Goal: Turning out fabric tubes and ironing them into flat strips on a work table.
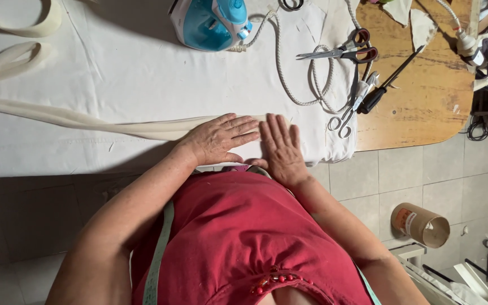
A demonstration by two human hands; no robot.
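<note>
With your left hand point(217, 138) and right hand point(280, 148) pressing flat and open on the cream strip point(86, 120), uneven pressure could skew its fold.

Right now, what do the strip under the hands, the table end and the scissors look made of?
Strip: cream woven cloth, matte, soft folds. Table end: wood, worn varnish, visible grain. Scissors: shiny metal blades, red handles, probably plastic. Left hand and right hand press flat on the strip.

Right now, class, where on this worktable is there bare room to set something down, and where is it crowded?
Free: white cloth between the iron and the cream strip under the left hand and right hand. Crowded: cord, scissors, small scissors and wooden end.
</note>
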